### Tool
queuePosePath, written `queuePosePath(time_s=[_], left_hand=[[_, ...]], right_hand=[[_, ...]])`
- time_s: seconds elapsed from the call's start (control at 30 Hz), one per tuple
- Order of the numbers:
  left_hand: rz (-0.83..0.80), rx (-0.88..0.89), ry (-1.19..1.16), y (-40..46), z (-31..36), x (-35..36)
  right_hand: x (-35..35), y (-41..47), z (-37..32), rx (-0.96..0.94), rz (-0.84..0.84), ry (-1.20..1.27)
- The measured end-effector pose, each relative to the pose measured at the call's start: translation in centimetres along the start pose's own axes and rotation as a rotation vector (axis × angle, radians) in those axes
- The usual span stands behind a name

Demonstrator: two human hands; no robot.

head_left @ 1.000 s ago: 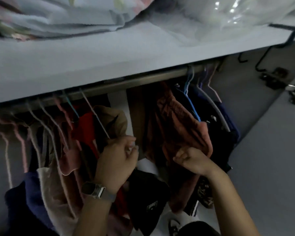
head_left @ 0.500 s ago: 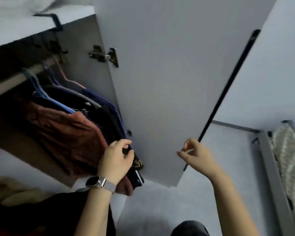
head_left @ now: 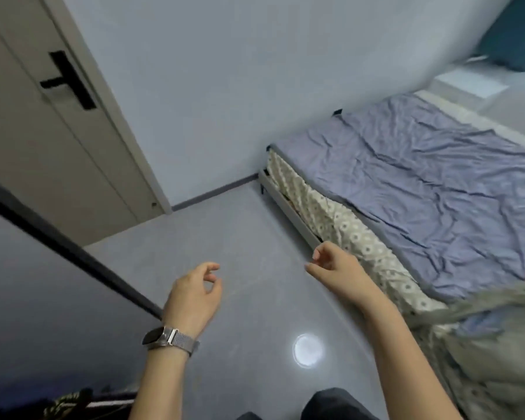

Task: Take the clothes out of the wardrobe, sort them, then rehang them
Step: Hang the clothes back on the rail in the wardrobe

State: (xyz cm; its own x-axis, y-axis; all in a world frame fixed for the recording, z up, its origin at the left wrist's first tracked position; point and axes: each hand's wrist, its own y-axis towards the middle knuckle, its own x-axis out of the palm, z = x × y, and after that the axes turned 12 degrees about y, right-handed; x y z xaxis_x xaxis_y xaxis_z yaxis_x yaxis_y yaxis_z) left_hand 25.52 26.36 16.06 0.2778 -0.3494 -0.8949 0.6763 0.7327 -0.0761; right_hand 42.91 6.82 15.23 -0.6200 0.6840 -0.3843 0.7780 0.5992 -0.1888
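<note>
Both hands are seen held out over the grey floor, and nothing is held in either. The left hand is loosely curled, thumb and forefinger nearly meeting; a wristwatch with a metal mesh band is worn on its wrist. The right hand is likewise loosely curled, fingers bent inward around nothing.

No garment is in contact with either hand. A heap of pale crumpled clothes is seen at the right edge, lying on the near end of the bed and well apart from the right hand; its shape is too blurred for a long axis or direction to be determined. A dark garment with a yellow-patterned patch is partly visible at the lower left corner, below and well apart from the left hand; its orientation cannot be determined either.

The bed is covered by a wrinkled lilac sheet, with a patterned cream cover showing along its side, just beside the right hand in the view. The dark edge of a panel is seen running diagonally at the left. A closed door with a black lever handle stands beyond it. A round light reflection is noted on the floor between the 2 forearms.
</note>
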Motion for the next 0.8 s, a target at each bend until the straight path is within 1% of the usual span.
queuePosePath(time_s=[0.13, 0.3, 0.47, 0.63, 0.8], left_hand=[[-0.116, 0.207, 0.000, 2.8, 11.3, 6.6], [-0.350, 0.511, 0.030, 3.4, 23.9, 13.2], [-0.497, 0.740, 0.039, 4.5, 32.8, 18.1], [-0.643, 0.932, 0.066, 5.4, 40.1, 22.5], [-0.671, 1.110, 0.089, 6.2, 47.5, 26.3]], right_hand=[[-10.7, -0.3, 5.4, 0.105, 0.212, 0.031], [-20.5, -4.1, 11.1, 0.284, 0.511, 0.110], [-24.8, -7.3, 15.5, 0.430, 0.750, 0.207], [-27.9, -8.5, 17.2, 0.552, 0.903, 0.222], [-31.2, -8.2, 18.3, 0.617, 1.022, 0.249]])
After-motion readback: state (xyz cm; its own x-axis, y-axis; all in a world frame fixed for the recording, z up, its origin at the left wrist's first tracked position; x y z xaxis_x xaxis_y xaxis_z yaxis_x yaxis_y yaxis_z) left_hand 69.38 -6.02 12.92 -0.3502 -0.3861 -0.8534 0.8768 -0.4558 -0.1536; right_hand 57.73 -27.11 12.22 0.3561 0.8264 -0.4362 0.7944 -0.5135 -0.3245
